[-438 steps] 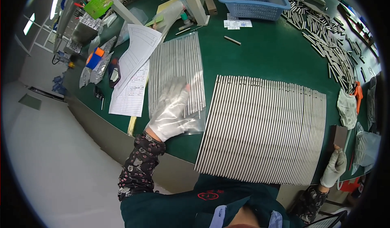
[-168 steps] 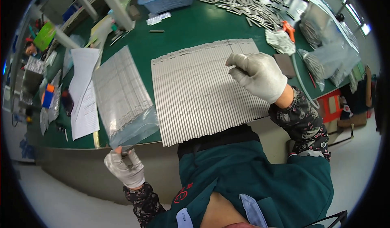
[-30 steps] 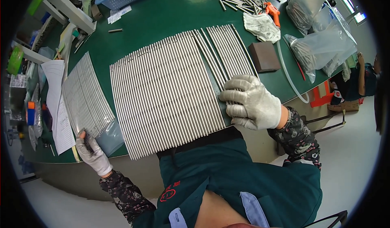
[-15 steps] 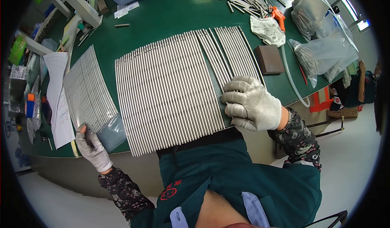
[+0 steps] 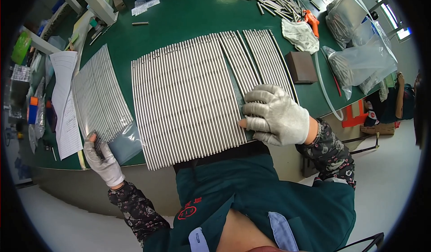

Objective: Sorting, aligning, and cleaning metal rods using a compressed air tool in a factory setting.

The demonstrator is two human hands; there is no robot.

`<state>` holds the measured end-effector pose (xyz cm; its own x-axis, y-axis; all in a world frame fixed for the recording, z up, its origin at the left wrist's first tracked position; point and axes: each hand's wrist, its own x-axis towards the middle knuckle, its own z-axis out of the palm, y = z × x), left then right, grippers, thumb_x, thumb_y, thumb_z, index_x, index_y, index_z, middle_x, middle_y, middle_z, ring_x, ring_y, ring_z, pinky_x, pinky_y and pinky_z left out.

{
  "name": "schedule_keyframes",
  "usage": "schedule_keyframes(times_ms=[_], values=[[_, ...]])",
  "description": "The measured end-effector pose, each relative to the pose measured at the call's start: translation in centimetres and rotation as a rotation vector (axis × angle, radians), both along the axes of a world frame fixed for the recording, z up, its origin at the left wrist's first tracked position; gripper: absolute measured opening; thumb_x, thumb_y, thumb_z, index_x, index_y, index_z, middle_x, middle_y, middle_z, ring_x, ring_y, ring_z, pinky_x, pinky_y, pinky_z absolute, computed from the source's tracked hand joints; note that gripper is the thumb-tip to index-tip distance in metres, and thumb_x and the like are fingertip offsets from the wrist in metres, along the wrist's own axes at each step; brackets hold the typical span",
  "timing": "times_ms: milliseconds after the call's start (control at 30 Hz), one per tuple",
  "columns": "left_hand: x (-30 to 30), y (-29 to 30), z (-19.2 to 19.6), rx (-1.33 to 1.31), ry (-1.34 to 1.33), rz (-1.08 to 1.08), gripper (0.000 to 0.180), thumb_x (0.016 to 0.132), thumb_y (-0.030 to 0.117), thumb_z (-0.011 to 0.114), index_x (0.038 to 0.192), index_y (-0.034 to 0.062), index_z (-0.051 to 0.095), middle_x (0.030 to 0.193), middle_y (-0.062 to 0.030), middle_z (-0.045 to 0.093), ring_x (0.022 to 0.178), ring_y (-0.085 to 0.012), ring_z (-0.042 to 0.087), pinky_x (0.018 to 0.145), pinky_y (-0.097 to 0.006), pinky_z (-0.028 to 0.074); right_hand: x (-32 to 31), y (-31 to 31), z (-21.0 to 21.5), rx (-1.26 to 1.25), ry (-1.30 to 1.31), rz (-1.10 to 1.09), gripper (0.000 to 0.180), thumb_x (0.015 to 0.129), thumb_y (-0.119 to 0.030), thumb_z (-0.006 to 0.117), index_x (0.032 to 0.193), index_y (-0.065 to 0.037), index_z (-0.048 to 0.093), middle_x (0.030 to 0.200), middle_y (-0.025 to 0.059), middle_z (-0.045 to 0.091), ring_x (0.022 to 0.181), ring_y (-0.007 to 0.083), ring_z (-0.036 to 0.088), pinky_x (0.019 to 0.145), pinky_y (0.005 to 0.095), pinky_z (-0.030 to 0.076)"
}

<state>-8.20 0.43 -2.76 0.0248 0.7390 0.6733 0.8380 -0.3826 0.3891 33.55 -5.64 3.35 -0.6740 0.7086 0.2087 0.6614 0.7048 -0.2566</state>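
1. Centrally, a wide row of silver rods (image 5: 186, 101) lies on the green surface (image 5: 193, 16), its rods side by side and running near to far, an order that probably leaves each one easy to see.
2. To its right, a narrow strip of rods (image 5: 239, 59) and an outer strip (image 5: 267, 54) are separated by slim gaps, perhaps so that each group can be handled alone.
3. The gloved right hand (image 5: 280, 119) lies palm down over the near part of these strips, fingers bent, a posture suited to steadying several rods together. Whether its grip is clamped on any cannot be told; the palm hides the contact.
4. The gloved left hand (image 5: 104, 164) is at the near left corner of a clear bag of rods (image 5: 101, 88), possibly to check sliding; whether this grip is closed on the film is unclear.
5. Appearance: the rods are slender and shiny, their far ends slightly stepped, with dark marks toward the left.
6. A brown block (image 5: 301, 67) sits just beside the outer strip, presumably within easy reach.
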Motion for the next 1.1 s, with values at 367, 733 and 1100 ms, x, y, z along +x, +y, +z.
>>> schedule_keyframes(times_ms=[367,733,1100], values=[[-0.2,-0.1,0.0,0.009,0.003,-0.003,0.026,0.083,0.007,0.053,0.106,-0.0029,0.05,0.103,-0.0133,0.056,0.096,-0.0259,0.054,0.087,-0.034,0.041,-0.8,0.5,0.0,-0.006,-0.032,0.027,0.033,0.065,-0.031,0.064,0.093,-0.015,0.061,0.1,0.0079,0.057,0.104,0.0274,0.05,0.091,0.0452,0.036],[-0.2,-0.2,0.2,0.0,0.047,0.003,0.028,0.083,0.009,0.054,0.109,-0.0004,0.047,0.103,-0.0135,0.055,0.095,-0.0267,0.054,0.086,-0.036,0.042,-1.7,1.0,0.7,0.011,-0.036,0.026,0.031,0.066,-0.033,0.063,0.089,-0.012,0.061,0.103,0.0083,0.057,0.103,0.0285,0.051,0.091,0.0451,0.036],[-0.9,-0.2,-0.4,0.024,0.053,-0.041,0.038,0.085,0.014,0.054,0.119,0.0052,0.04,0.103,-0.0127,0.055,0.095,-0.0275,0.054,0.086,-0.038,0.042,-2.7,1.4,1.1,-0.033,-0.107,0.064,0.034,0.068,-0.035,0.061,0.094,-0.013,0.062,0.104,0.009,0.057,0.106,0.0283,0.05,0.092,0.0454,0.035]])
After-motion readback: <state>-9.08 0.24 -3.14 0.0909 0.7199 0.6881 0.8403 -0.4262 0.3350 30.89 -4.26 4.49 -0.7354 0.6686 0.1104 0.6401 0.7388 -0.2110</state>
